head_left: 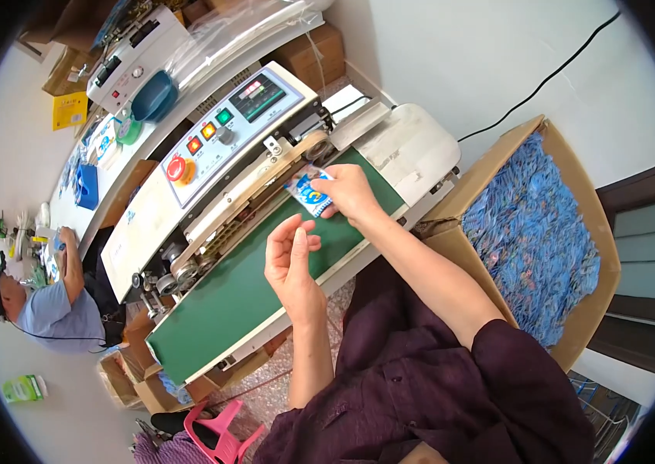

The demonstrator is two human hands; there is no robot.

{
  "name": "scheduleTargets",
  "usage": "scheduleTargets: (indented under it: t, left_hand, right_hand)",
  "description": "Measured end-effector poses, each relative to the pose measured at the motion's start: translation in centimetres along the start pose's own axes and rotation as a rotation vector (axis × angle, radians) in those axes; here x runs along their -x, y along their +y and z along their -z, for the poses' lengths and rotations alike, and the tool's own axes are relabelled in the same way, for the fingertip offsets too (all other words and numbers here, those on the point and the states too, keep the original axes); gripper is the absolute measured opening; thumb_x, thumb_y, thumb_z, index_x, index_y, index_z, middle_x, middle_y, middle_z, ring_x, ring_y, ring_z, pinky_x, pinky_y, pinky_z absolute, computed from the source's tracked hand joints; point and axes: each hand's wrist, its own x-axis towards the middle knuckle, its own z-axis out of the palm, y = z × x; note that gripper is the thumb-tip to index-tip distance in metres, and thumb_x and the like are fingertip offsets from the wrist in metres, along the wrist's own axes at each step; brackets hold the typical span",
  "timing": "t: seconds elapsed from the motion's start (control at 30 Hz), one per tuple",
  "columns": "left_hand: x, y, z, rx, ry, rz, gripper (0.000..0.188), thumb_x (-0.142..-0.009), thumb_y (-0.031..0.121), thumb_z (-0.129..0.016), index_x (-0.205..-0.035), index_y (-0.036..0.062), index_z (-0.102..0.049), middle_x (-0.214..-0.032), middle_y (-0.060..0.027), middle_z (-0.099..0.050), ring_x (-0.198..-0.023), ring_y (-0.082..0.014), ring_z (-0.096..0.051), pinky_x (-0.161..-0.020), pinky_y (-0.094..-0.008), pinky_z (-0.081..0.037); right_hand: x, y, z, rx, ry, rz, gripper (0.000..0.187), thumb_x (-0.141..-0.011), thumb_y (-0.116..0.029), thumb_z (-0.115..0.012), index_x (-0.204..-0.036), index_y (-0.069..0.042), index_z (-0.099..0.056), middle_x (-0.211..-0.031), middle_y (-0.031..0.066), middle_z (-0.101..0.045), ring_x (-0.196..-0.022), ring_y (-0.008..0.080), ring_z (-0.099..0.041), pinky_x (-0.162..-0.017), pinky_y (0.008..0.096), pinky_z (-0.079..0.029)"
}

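A small blue-and-white plastic packet (309, 193) is pinched between the thumb and fingers of my right hand (349, 195). I have it at the sealing band of a band sealer (211, 155), above the green conveyor belt (227, 317). My left hand (290, 263) hovers over the belt's near edge, fingers loosely curved and apart, with nothing visible in it. The sealer's panel carries lit buttons, a knob and a red emergency stop button (176, 168).
On my right stands a cardboard box (436, 255) full of blue packets (532, 232). A co-worker (56, 309) sits at the far left by a white table (114, 182) holding a blue bin (155, 97) and another machine. A pink stool (223, 433) stands below.
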Motion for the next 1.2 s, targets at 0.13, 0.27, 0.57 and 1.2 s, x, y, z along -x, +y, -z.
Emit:
scheduleTargets:
  t: [0.13,0.27,0.57,1.2]
  left_hand:
    - [0.6,1.1,1.1,0.016,0.026,-0.032,0.022,-0.090,0.007,-0.055,-0.110,-0.0026,-0.057,-0.096,-0.0106,-0.063,-0.077,-0.0115,-0.057,-0.070,-0.0247,-0.046]
    - [1.1,1.7,1.4,-0.072,0.074,-0.068,0.018,-0.090,0.005,-0.055,-0.106,-0.0020,-0.058,-0.093,-0.0098,-0.063,-0.075,-0.0113,-0.058,-0.069,-0.0235,-0.046]
    - [2.4,1.0,-2.0,-0.055,-0.166,-0.015,0.020,-0.093,0.010,-0.054,-0.109,-0.0009,-0.057,-0.095,-0.0088,-0.063,-0.076,-0.0101,-0.056,-0.070,-0.0216,-0.047]
    - [9.5,-8.2,-14.5,-0.995,-0.749,-0.494,0.051,-0.081,0.011,-0.065,-0.126,-0.0007,-0.044,-0.126,-0.0191,-0.047,-0.119,-0.0352,-0.041,-0.101,-0.0424,-0.032]
  right_hand:
    - [2.1,-0.8,-1.2,0.213,0.000,0.170,0.019,-0.081,-0.003,-0.056,-0.097,0.007,-0.055,-0.072,0.0107,-0.062,-0.050,0.0121,-0.058,-0.038,0.0248,-0.044]
    - [5.2,-1.4,0.4,0.075,-0.007,0.270,0.015,-0.083,-0.001,-0.053,-0.097,0.004,-0.055,-0.072,0.0105,-0.062,-0.055,0.0126,-0.059,-0.046,0.0256,-0.048]
    - [19.4,-2.1,14.4,0.163,-0.372,0.059,0.014,-0.086,-0.015,-0.054,-0.089,-0.002,-0.060,-0.072,0.0059,-0.065,-0.060,0.0112,-0.061,-0.053,0.0248,-0.046]
    - [18.8,7.0,32.3,0.933,-0.033,0.319,0.084,-0.055,-0.023,-0.082,-0.125,0.003,-0.043,-0.132,0.0159,-0.037,-0.122,0.0329,-0.033,-0.103,0.0400,-0.032]
